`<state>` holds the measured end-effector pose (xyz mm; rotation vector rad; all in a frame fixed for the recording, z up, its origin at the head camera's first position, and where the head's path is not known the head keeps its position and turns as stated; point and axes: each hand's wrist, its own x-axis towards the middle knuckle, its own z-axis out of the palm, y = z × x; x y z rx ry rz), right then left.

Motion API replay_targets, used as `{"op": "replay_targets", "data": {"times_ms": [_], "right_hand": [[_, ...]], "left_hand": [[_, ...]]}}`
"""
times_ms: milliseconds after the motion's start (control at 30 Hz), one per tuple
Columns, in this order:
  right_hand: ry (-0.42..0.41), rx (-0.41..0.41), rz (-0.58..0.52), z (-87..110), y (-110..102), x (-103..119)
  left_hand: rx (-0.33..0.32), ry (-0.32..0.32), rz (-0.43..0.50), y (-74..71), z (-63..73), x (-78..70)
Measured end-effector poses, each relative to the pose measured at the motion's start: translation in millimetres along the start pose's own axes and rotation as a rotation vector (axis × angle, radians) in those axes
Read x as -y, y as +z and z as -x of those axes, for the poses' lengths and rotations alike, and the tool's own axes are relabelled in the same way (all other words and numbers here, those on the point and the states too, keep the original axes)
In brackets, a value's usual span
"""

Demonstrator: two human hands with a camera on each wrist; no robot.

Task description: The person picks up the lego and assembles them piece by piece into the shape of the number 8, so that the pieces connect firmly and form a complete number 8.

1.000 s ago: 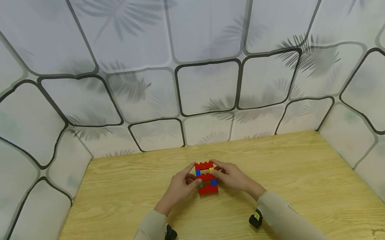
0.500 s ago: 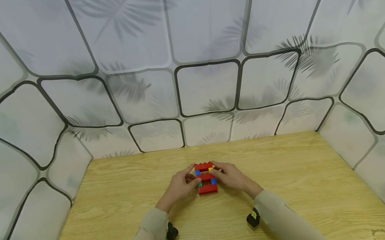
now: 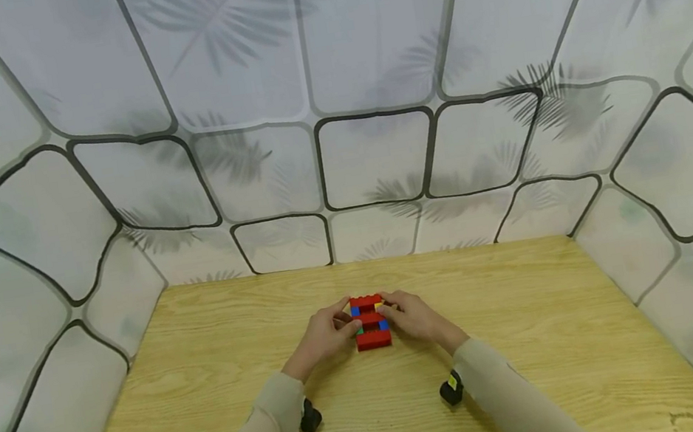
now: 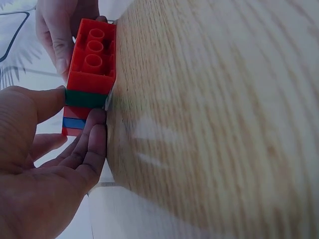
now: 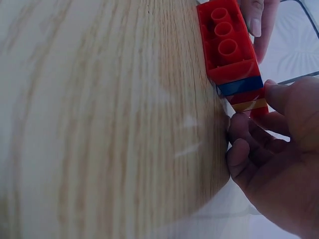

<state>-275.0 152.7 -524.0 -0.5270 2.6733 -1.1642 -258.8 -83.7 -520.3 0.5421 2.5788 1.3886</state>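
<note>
A toy-brick structure (image 3: 374,340) stands mid-table in the head view. Three long red bricks are joined by small bricks, two of them blue, one green and one yellow. Both wrist views show the hollow underside of its nearest red brick (image 4: 93,52), low against the tabletop. My left hand (image 3: 324,336) grips the left side, thumb by the green brick (image 4: 85,98) and fingers curled below. On the right side my right hand (image 3: 417,318) pinches the structure near the blue brick (image 5: 240,85) and the yellow brick (image 5: 250,105).
A wooden table (image 3: 217,340) spreads under both hands. Patterned pale curtains (image 3: 372,160) enclose its back and sides. Black wrist cameras (image 3: 310,417) hang under both sleeves, close over the tabletop.
The far end of the brick structure sits slightly lower in the head view, and the structure has shifted a touch left. Both forearms have drawn slightly inward; the hands keep their grip.
</note>
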Motion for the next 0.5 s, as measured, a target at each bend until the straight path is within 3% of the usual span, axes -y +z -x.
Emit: {"op": "replay_targets", "data": {"times_ms": [400, 500], "right_hand": [[-0.002, 0.023, 0.038, -1.4, -7.3, 0.2], [-0.019, 0.012, 0.043, -2.4, -18.8, -3.9]], "left_hand": [[-0.019, -0.025, 0.004, -0.2, 0.2, 3.1], [-0.062, -0.039, 0.002, -6.4, 1.3, 5.2]]}}
